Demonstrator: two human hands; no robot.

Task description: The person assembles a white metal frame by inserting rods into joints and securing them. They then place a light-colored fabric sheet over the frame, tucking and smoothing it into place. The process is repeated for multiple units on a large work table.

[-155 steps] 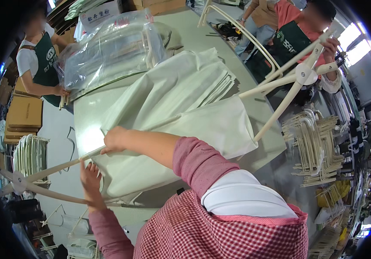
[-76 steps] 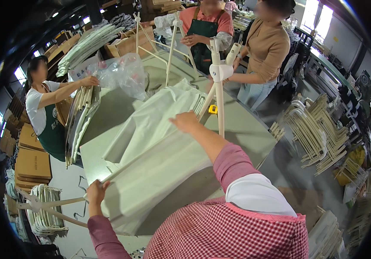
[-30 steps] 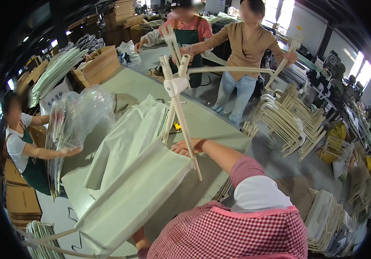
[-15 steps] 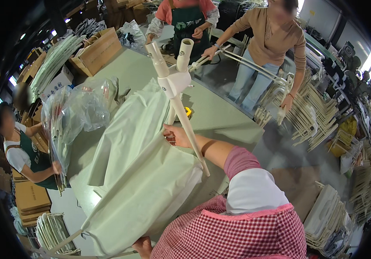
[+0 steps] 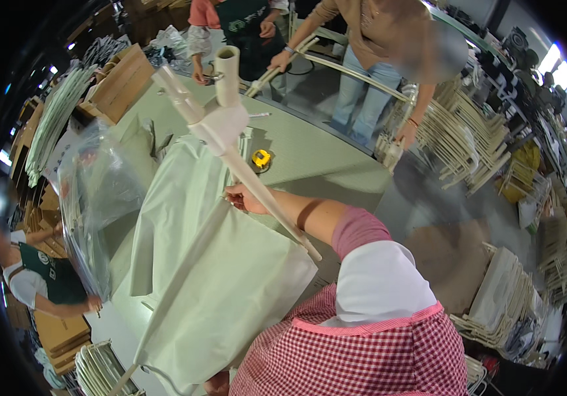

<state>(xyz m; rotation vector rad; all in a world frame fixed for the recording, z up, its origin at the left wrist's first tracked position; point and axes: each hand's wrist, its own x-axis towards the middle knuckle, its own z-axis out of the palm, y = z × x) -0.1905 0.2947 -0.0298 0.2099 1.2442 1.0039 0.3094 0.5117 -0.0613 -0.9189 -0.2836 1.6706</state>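
A large pale green-white fabric panel [image 5: 244, 284] lies draped across the table in front of me. Along one side of it, my right hand [image 5: 247, 199] is closed on the fabric edge, with the fingertips pinched together. Close by, an off-white tube frame [image 5: 250, 175] rises past that hand; one leg crosses in front of my forearm, another runs down toward my fingers. At its top sits a white joint [image 5: 221, 125] with open round tube ends. Low in the view, my left hand [image 5: 217, 384] is at the fabric's bottom edge, its fingers mostly hidden.
A yellow tape measure [image 5: 261, 158] rests on the green table [image 5: 310, 155]. Clear plastic bags [image 5: 99, 185] lie to the left, near a co-worker. Two other people stand across the table, one holding long tubes [image 5: 356, 74]. Stacked tube frames [image 5: 462, 142] stand at right.
The frame and fabric have shifted left in view, and the frame's top leans further left. My right hand keeps its hold on the fabric. My left hand shows less now.
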